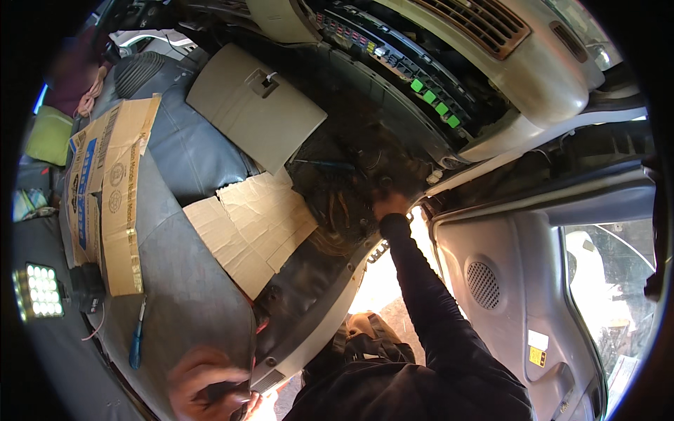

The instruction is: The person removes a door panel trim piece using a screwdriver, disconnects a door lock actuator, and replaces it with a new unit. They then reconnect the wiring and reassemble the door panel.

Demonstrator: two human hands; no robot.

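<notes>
My left hand (207,386) hovers over the near end of the dark grey seat (189,281), blurred and with its fingers partly curled. Whether anything is in it cannot be made out. My right arm stretches forward to the dark footwell (365,144) beside the door opening. There my right hand (390,204) is smeared and in shadow, so its fingers and any hold are hidden. Close to it lie loose brown wires (340,210) and a thin tool with a bluish handle (333,165). A blue-handled screwdriver (136,344) rests on the seat.
A beige panel (253,102) and flattened cardboard (256,224) cover part of the seat and footwell. More cardboard (123,210) stands left, near a lit work lamp (43,291). An exposed fuse box (397,63) runs under the dashboard (540,91). The open door (505,238) is at right.
</notes>
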